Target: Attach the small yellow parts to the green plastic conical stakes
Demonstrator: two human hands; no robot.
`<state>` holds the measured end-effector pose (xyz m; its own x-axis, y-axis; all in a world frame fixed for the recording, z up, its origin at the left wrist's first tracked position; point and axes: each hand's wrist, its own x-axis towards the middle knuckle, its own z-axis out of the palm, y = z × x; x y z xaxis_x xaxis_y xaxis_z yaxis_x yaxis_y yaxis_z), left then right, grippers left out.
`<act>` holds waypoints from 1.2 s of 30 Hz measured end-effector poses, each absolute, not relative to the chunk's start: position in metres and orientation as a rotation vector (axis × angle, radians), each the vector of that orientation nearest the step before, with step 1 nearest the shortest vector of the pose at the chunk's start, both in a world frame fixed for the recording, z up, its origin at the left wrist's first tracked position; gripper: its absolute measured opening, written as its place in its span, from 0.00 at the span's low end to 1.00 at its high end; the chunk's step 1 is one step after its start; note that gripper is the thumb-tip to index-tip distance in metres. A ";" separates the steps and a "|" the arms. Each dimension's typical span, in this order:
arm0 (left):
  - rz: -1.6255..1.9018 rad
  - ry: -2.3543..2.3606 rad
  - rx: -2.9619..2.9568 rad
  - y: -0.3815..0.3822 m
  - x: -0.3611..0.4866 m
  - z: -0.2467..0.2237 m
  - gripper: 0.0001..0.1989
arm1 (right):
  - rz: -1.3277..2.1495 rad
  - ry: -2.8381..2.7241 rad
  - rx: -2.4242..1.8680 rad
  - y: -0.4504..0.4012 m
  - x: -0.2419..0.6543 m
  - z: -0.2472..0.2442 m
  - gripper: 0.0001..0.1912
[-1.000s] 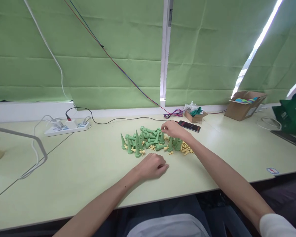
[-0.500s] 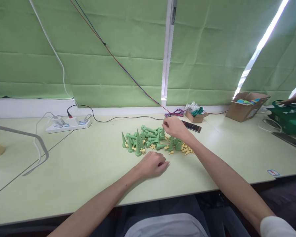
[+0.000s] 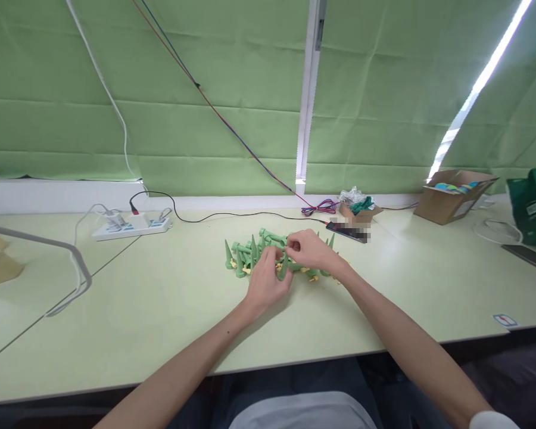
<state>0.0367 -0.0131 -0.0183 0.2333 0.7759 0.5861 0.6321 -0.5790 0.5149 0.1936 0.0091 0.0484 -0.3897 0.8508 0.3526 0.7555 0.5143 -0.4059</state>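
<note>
A pile of green plastic watering spikes [image 3: 253, 249] lies mid-table, some upright and others on their sides, with small yellow valve pieces [image 3: 312, 278] scattered among them. At the near edge of the pile, my left hand [image 3: 267, 282] has its thumb and fingers closed around an upright green spike [image 3: 284, 268]. My right hand [image 3: 311, 249] is just above and to the right, its fingers pinched together by that spike's tip. Whatever sits in this pinch is too small to make out. Both hands cover part of the pile.
Behind the pile lie a phone [image 3: 347, 231] on a black cable and a small open box [image 3: 361, 210]. A power strip [image 3: 131, 229] stands at the back left. A larger cardboard box [image 3: 451, 199] and a green bag [image 3: 533, 205] are at the right.
My left hand has moved forward into the pile and closed around a spike. My right hand has come down and nearer to the left one. The view has shifted slightly; a person's hand by the bag is gone.
</note>
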 end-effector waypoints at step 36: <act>0.854 1.416 2.252 -0.015 0.038 -0.021 0.07 | 0.173 -2.424 -1.753 -0.036 0.218 -0.005 0.12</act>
<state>0.0378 -0.0147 -0.0207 0.3205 0.8968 0.3051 0.6884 -0.4417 0.5753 0.2182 -0.0364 -0.0050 -0.3085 0.9499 0.0496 0.9332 0.3123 -0.1775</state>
